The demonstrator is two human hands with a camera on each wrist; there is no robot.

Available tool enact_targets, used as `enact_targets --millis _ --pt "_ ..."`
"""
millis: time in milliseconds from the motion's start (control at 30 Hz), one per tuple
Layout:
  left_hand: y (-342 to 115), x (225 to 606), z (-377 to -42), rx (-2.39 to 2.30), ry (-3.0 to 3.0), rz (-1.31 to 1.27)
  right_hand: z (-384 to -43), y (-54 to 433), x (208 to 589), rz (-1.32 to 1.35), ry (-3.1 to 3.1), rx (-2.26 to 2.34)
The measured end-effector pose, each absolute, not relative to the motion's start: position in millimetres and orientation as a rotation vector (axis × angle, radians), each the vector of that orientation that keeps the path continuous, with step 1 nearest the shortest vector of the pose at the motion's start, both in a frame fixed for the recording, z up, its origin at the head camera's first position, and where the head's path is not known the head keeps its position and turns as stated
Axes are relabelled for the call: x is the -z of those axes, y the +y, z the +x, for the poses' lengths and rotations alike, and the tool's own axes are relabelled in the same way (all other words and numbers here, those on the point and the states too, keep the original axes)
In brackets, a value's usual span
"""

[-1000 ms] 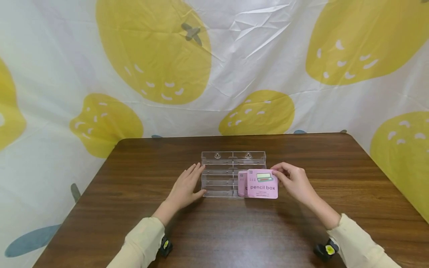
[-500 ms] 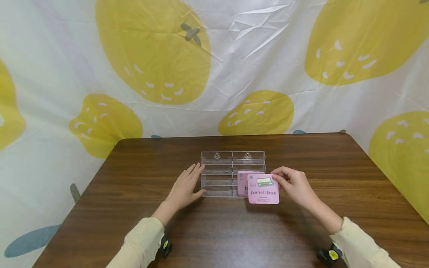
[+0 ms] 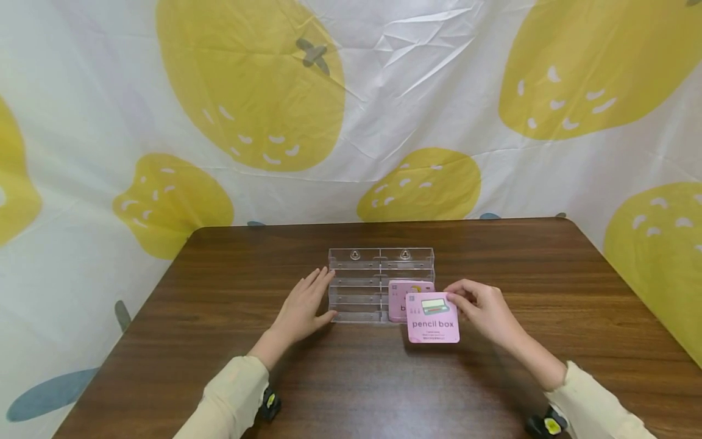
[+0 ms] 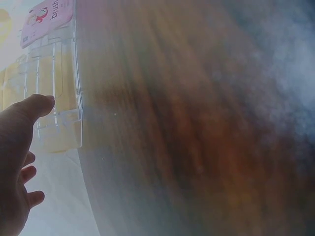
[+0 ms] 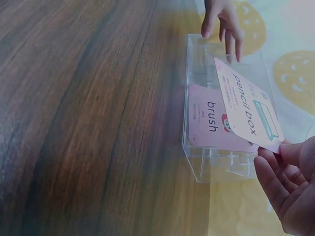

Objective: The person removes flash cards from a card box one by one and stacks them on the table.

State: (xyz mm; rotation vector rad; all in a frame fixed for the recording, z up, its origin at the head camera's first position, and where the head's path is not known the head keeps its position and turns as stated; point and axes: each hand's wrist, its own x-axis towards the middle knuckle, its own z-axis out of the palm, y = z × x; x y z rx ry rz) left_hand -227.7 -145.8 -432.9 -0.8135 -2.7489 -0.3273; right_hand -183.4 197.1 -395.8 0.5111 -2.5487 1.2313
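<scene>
My right hand [image 3: 482,305] pinches the upper right corner of a pink flash card [image 3: 433,326] printed "pencil box". The card is held in front of a clear acrylic card rack [image 3: 355,300] with several tiers in two columns. In the rack's lower right section stands another pink card [image 5: 209,120], which reads "brush" in the right wrist view; the held card partly covers it in the head view. My left hand [image 3: 301,308] rests with straight fingers at the rack's left side. In the left wrist view its thumb [image 4: 42,104] lies over the rack's end.
The rack stands on a brown wooden table [image 3: 351,390]. Behind the table hangs a white cloth [image 3: 351,110] with yellow fruit prints. Each wrist wears a black camera, the right one [image 3: 548,424] near the front edge of the view.
My right hand has drawn the "pencil box" card down and toward me, away from the rack, uncovering more of the "brush" card. My left hand has stayed put.
</scene>
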Motion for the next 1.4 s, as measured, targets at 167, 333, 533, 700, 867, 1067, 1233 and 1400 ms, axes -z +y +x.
enact_targets --millis 167,333,533,700,867,1067,1233,1400 --pt "-146.1 432.9 -227.0 0.337 -2.746 -0.818 -179.6 197.3 395.9 0.495 -2.584 -1.256" --pt "-145.9 432.3 -226.7 0.341 -2.742 -0.825 -176.3 197.4 396.8 0.478 -2.611 -1.319" --pt "-145.1 431.8 -226.5 0.332 -2.752 -0.823 -173.6 197.4 398.5 0.479 -2.626 -1.352" --pt "-145.0 431.6 -226.2 0.335 -2.756 -0.819 -170.2 198.0 398.8 0.498 -2.636 -1.379" --pt "-145.1 431.6 -226.5 0.331 -2.757 -0.816 -167.1 198.6 400.7 0.493 -2.647 -1.392" --pt "-144.8 431.1 -226.7 0.321 -2.765 -0.816 -163.3 199.0 404.3 0.495 -2.672 -1.447" --pt "-144.6 431.1 -226.8 0.318 -2.762 -0.813 -160.3 199.5 407.1 0.501 -2.694 -1.482" --pt "-144.7 431.6 -226.7 0.317 -2.762 -0.81 -156.5 199.5 409.0 0.49 -2.716 -1.487"
